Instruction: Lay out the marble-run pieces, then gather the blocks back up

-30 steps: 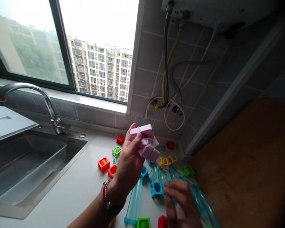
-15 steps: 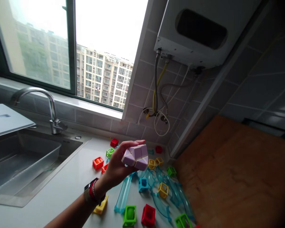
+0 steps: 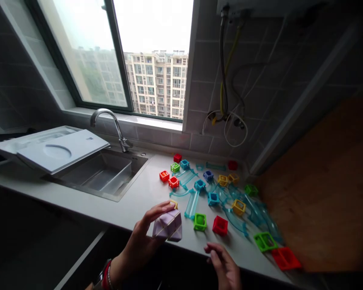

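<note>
Clutching the lilac puzzle (image 3: 169,225) in the left hand (image 3: 142,235) near the counter (image 3: 155,195), with the right hand (image 3: 225,266) loosely unclenched; spotting a translucent bin (image 3: 116,171) inside the sink (image 3: 117,196), a yellow block (image 3: 175,204) mostly hidden!

Shows pale-lined lilac on the faceted puzzle (image 3: 168,226), red, green, yellow and blue across the toy cubes (image 3: 220,225), translucent teal on the track pieces (image 3: 192,204), and probably red on the dim wristband (image 3: 107,274).

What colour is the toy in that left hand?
The toy is light purple; see head view.
</note>
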A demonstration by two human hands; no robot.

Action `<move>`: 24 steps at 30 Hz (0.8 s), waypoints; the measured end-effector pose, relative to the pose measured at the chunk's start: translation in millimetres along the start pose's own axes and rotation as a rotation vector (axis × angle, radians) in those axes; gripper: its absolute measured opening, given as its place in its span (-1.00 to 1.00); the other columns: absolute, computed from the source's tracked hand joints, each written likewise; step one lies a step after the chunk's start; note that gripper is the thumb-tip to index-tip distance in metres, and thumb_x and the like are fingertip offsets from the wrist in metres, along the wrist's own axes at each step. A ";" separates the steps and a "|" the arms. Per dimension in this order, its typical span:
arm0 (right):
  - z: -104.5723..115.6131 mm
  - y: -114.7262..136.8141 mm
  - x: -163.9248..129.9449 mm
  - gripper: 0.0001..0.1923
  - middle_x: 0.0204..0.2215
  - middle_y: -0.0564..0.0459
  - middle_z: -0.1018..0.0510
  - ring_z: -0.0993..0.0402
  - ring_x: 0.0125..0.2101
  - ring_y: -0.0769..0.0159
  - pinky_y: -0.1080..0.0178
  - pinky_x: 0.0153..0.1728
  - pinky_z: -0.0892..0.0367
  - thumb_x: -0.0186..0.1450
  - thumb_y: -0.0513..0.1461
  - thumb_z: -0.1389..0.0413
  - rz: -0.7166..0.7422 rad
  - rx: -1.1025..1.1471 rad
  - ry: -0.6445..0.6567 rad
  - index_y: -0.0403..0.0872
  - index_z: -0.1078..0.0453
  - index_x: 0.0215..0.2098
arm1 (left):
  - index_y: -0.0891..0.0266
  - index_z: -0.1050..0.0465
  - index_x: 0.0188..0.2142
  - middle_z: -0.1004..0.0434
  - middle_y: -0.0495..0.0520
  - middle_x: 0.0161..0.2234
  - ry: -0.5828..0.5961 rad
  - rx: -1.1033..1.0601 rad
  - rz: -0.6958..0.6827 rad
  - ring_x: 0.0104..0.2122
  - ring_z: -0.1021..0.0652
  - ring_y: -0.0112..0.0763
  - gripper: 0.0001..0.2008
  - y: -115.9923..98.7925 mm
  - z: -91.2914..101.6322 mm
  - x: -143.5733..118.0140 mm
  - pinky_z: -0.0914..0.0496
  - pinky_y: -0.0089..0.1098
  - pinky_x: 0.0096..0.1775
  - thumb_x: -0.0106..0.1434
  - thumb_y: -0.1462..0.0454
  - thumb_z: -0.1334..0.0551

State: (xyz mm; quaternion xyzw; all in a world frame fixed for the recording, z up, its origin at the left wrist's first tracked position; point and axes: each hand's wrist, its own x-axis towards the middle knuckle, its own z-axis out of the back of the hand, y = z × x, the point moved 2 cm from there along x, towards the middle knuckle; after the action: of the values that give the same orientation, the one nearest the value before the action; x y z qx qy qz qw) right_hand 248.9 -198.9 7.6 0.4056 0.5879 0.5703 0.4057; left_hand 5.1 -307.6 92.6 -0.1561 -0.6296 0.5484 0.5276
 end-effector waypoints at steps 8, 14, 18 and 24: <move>-51.2 34.5 -39.4 -0.38 -0.18 -0.09 -0.68 -0.61 -0.22 0.16 0.28 -0.40 -0.47 0.34 0.23 -0.18 -0.670 0.772 0.484 -0.07 -0.54 0.05 | 0.01 -0.48 0.09 -0.54 0.21 0.23 -0.167 -0.383 0.410 0.05 -0.65 0.04 -0.44 0.7 -66.7 -71.8 -0.58 -0.19 -0.01 0.12 0.24 -0.55; -11.2 28.8 -31.1 -0.53 -0.02 -0.03 -0.65 -0.59 -0.12 0.21 0.27 -0.25 -0.46 0.36 0.01 -0.29 -0.478 0.741 0.281 0.02 -0.44 0.16 | 0.01 -0.39 0.26 -0.44 0.21 0.31 0.080 -0.346 0.584 0.13 -0.59 0.02 -0.38 -9.0 -85.5 -54.0 -0.48 -0.14 0.14 0.24 0.23 -0.47; 9.8 28.4 -23.6 -0.40 -0.06 -0.01 -0.66 -0.60 -0.11 0.23 0.24 -0.05 -0.45 0.26 -0.07 -0.41 -0.288 0.526 0.127 0.01 -0.39 0.20 | -0.09 -0.27 0.35 -0.33 0.18 0.37 0.205 -0.322 0.583 0.28 -0.44 0.04 -0.22 -9.4 -88.7 -44.7 -0.44 -0.13 0.20 0.21 0.27 -0.50; 23.9 38.4 -17.0 -0.48 0.17 -0.05 -0.49 -0.50 0.16 0.05 0.17 0.08 -0.48 0.26 -0.17 -0.40 0.050 0.271 0.173 0.06 -0.47 0.16 | -0.03 -0.31 0.33 -0.41 0.25 0.30 0.228 -0.426 0.684 0.14 -0.58 0.04 -0.36 -8.2 -90.3 -33.6 -0.50 -0.09 0.12 0.31 0.21 -0.43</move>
State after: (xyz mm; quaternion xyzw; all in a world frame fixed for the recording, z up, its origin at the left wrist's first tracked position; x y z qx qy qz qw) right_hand 277.7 -205.9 45.8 0.4207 0.6819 0.5284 0.2807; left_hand 96.9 -289.0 68.7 -0.5214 -0.5785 0.5289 0.3372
